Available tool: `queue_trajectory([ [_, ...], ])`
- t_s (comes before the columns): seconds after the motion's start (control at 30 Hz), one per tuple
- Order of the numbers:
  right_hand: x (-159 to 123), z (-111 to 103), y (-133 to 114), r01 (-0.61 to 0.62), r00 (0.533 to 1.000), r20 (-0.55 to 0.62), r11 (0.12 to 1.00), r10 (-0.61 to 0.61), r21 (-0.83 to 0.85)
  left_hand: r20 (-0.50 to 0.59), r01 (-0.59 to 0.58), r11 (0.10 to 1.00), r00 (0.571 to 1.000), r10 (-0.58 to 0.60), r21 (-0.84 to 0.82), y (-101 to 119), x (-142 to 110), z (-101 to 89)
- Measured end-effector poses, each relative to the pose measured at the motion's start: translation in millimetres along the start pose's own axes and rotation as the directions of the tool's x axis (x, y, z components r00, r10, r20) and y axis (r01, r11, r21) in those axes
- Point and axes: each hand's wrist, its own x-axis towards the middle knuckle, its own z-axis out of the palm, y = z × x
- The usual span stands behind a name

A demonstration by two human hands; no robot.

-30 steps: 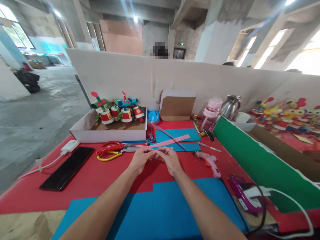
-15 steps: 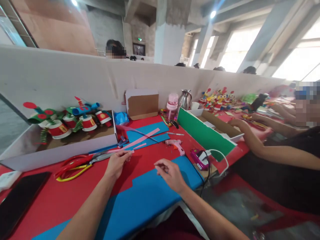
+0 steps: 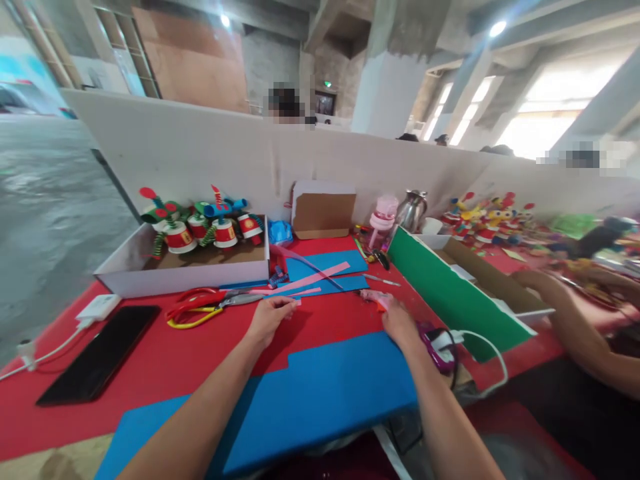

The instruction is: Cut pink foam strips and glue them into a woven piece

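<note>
My left hand (image 3: 267,318) rests on the red table cover (image 3: 200,353), its fingers pinched on the end of a thin pink paper strip (image 3: 295,303). My right hand (image 3: 397,320) lies over the pink hot glue gun (image 3: 373,296), fingers curled round its handle. A longer pink strip (image 3: 305,281) lies across blue foam sheets (image 3: 325,267) behind. Red and yellow scissors (image 3: 200,307) lie left of my left hand. A large blue foam sheet (image 3: 300,400) sits under my forearms.
A white box (image 3: 185,273) holds several red paper-cup toys (image 3: 200,227). A black phone (image 3: 100,353) and white charger (image 3: 97,307) lie at left. A green-sided cardboard box (image 3: 450,293), purple device (image 3: 437,340), pink bottle (image 3: 383,220), metal kettle (image 3: 413,210). Another person's arm (image 3: 575,327) at right.
My hands, together on the pink strip a second ago, have parted. The right hand moved right onto the glue gun; the left kept the strip. The camera swung right, then back left.
</note>
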Motion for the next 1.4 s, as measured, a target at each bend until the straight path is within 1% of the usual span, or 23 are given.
queue_trajectory([
  [0.1,-4,0,4,-0.013,0.996,-0.090,0.995,0.022,0.104,-0.001,0.080,0.992,0.997,-0.081,-0.098,3,0,0.9],
  [0.17,-10,-4,3,-0.042,0.987,-0.140,0.970,0.077,0.241,-0.010,0.146,0.976,0.989,-0.150,-0.164,4,0,1.6],
  [0.2,-14,-6,1,-0.055,0.984,-0.143,0.939,0.110,0.340,-0.012,0.178,0.965,0.983,-0.184,-0.191,5,0,2.0],
  [0.23,-18,-8,-2,-0.054,0.985,-0.123,0.888,0.123,0.456,-0.011,0.209,0.954,0.976,-0.216,-0.215,5,-1,2.5],
  [0.27,-22,-9,-7,-0.047,0.991,-0.073,0.813,0.109,0.580,-0.005,0.235,0.943,0.970,-0.243,-0.234,6,-2,3.0],
  [0.3,-27,-10,-14,-0.042,0.998,0.000,0.718,0.058,0.695,0.004,0.258,0.934,0.964,-0.265,-0.246,6,-3,3.6],
  [0.33,-31,-10,-21,-0.051,0.996,0.082,0.621,-0.021,0.783,0.013,0.276,0.927,0.959,-0.282,-0.253,7,-3,4.3],
  [0.37,-35,-9,-29,-0.071,0.983,0.152,0.539,-0.107,0.839,0.019,0.289,0.922,0.955,-0.295,-0.257,7,-4,5.0],
  [0.4,-39,-9,-37,-0.090,0.967,0.189,0.468,-0.169,0.879,0.021,0.300,0.918,0.952,-0.306,-0.258,8,-5,5.8],
  [0.43,-42,-8,-45,-0.100,0.957,0.200,0.410,-0.209,0.907,0.017,0.309,0.916,0.949,-0.315,-0.257,9,-5,6.5],
  [0.47,-44,-8,-52,-0.103,0.951,0.202,0.376,-0.234,0.921,0.008,0.316,0.914,0.946,-0.325,-0.255,9,-5,7.2],
  [0.5,-46,-7,-58,-0.089,0.950,0.188,0.365,-0.248,0.927,-0.003,0.321,0.913,0.943,-0.333,-0.253,10,-6,7.8],
  [0.53,-47,-7,-62,-0.062,0.952,0.168,0.375,-0.258,0.925,-0.015,0.324,0.912,0.941,-0.338,-0.252,11,-6,8.4],
  [0.6,-49,-7,-68,0.017,0.950,0.120,0.431,-0.288,0.902,-0.033,0.325,0.911,0.938,-0.345,-0.254,12,-6,9.2],
  [0.67,-51,-6,-71,0.109,0.937,0.072,0.482,-0.343,0.870,-0.043,0.326,0.909,0.936,-0.348,-0.260,13,-6,9.7],
  [0.77,-54,-2,-72,0.232,0.908,0.014,0.529,-0.419,0.816,-0.055,0.332,0.906,0.932,-0.357,-0.262,15,-6,10.2],
  [0.83,-56,1,-73,0.288,0.897,-0.019,0.552,-0.441,0.782,-0.063,0.332,0.907,0.931,-0.359,-0.259,16,-7,10.7],
  [0.93,-58,5,-73,0.353,0.880,-0.068,0.549,-0.471,0.758,-0.069,0.329,0.909,0.932,-0.356,-0.254,17,-7,11.5],
  [1.0,-59,7,-74,0.390,0.866,-0.093,0.548,-0.491,0.740,-0.065,0.326,0.911,0.934,-0.352,-0.252,18,-7,11.8],
  [1.13,-59,10,-74,0.438,0.857,-0.128,0.575,-0.499,0.691,-0.061,0.319,0.915,0.937,-0.344,-0.249,19,-7,12.0],
  [1.23,-58,11,-73,0.474,0.844,-0.170,0.560,-0.509,0.680,-0.062,0.322,0.914,0.936,-0.346,-0.246,18,-7,12.0],
  [1.4,-58,11,-73,0.489,0.833,-0.150,0.583,-0.532,0.649,-0.070,0.330,0.915,0.933,-0.354,-0.233,20,-8,11.8],
])
